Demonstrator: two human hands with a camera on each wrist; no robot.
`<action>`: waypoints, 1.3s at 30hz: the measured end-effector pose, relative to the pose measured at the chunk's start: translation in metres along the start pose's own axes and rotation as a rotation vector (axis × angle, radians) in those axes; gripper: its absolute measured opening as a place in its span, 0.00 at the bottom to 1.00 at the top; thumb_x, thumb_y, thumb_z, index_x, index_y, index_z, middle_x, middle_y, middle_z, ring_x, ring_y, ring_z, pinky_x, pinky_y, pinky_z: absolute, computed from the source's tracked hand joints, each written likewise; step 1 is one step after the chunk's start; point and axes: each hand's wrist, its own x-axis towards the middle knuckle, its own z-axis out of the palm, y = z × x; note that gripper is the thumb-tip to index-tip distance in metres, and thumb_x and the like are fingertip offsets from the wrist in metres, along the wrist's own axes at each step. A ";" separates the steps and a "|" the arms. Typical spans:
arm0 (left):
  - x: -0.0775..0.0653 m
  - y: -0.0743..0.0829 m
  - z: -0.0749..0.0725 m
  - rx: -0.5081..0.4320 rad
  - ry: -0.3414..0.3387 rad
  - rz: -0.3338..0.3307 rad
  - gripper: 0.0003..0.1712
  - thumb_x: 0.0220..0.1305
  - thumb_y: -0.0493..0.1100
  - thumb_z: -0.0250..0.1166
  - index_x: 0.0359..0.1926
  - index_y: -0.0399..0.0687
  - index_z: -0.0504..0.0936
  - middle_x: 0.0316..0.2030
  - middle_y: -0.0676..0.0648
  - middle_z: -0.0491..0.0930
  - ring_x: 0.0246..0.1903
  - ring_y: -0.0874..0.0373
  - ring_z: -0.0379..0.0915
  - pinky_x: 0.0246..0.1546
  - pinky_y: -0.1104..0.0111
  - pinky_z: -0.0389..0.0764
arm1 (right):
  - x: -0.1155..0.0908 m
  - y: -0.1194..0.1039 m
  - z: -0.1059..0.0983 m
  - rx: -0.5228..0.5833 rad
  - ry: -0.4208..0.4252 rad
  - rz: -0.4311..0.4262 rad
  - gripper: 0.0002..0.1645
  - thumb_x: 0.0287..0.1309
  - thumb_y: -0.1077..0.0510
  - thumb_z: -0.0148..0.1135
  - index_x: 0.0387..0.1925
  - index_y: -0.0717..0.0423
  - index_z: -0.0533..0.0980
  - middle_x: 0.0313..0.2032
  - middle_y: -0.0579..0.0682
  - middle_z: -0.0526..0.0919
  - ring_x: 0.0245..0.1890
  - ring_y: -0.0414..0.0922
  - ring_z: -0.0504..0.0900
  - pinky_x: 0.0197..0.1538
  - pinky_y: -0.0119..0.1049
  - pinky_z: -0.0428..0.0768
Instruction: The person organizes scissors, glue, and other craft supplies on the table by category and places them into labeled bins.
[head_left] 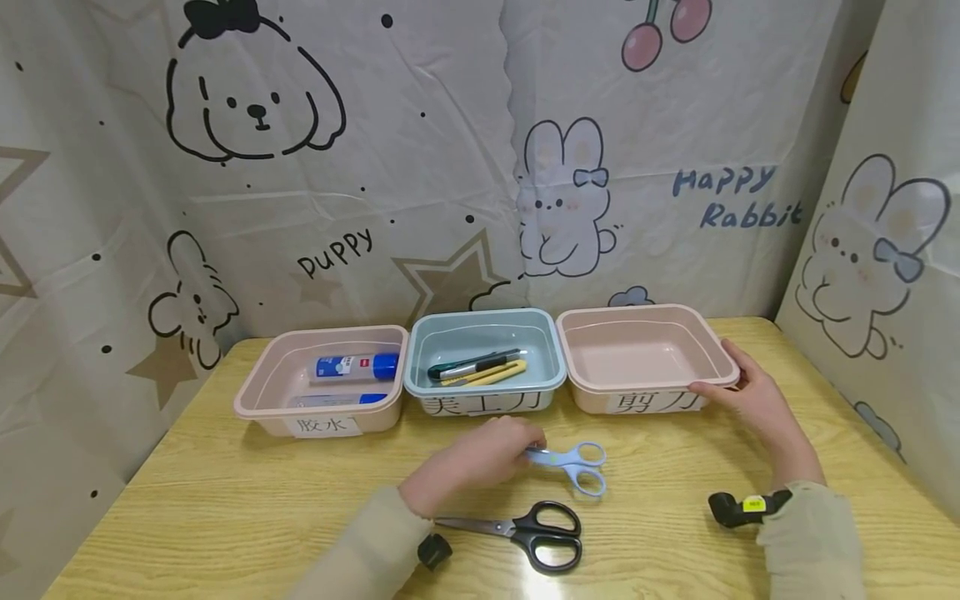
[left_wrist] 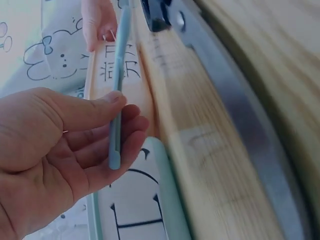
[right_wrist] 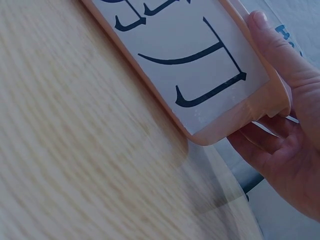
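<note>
My left hand [head_left: 480,457] pinches a pair of light blue scissors [head_left: 557,459] at the blade end, handle loops pointing right. In the left wrist view the blue scissors [left_wrist: 119,75] appear edge-on between thumb and fingers. Just nearer on the table lies a pair of black-handled scissors [head_left: 517,528], blades pointing left. My right hand [head_left: 759,407] grips the front right corner of the right-hand pink bin [head_left: 630,354], thumb at the rim. That bin has nothing inside and a white label [right_wrist: 210,75] on its front.
A blue bin [head_left: 487,323] in the middle holds several utility knives [head_left: 483,373]. The left pink bin [head_left: 258,383] contains a blue-capped glue bottle [head_left: 356,367] and a slimmer blue-capped tube [head_left: 337,400]. Behind the wooden table [head_left: 225,500] hangs a printed curtain [head_left: 420,167].
</note>
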 end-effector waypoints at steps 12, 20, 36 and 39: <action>0.030 0.024 -0.019 -0.002 0.118 0.053 0.13 0.58 0.37 0.61 0.46 0.47 0.79 0.38 0.52 0.79 0.38 0.64 0.74 0.38 0.79 0.74 | 0.000 0.002 0.000 -0.033 0.007 -0.018 0.59 0.51 0.46 0.64 0.70 0.57 0.37 0.66 0.67 0.51 0.60 0.63 0.58 0.58 0.61 0.60; 0.052 0.028 -0.031 0.003 0.207 0.053 0.13 0.62 0.36 0.58 0.48 0.45 0.78 0.43 0.51 0.79 0.43 0.62 0.75 0.44 0.78 0.74 | 0.000 0.003 0.000 -0.057 -0.001 -0.020 0.58 0.51 0.46 0.64 0.70 0.57 0.38 0.66 0.67 0.52 0.59 0.60 0.60 0.59 0.49 0.67; 0.106 0.020 -0.034 -0.108 0.246 -0.111 0.14 0.62 0.38 0.58 0.49 0.47 0.80 0.46 0.52 0.80 0.48 0.63 0.74 0.47 0.75 0.74 | -0.001 0.000 0.000 -0.035 0.001 0.011 0.59 0.50 0.44 0.64 0.70 0.55 0.36 0.66 0.67 0.52 0.59 0.61 0.59 0.58 0.60 0.61; 0.114 0.017 -0.032 -0.096 0.229 -0.133 0.14 0.62 0.38 0.58 0.48 0.48 0.80 0.45 0.52 0.80 0.46 0.64 0.75 0.45 0.76 0.74 | -0.001 -0.001 0.000 -0.022 0.000 0.008 0.59 0.50 0.44 0.64 0.70 0.55 0.36 0.66 0.67 0.51 0.60 0.62 0.58 0.59 0.61 0.59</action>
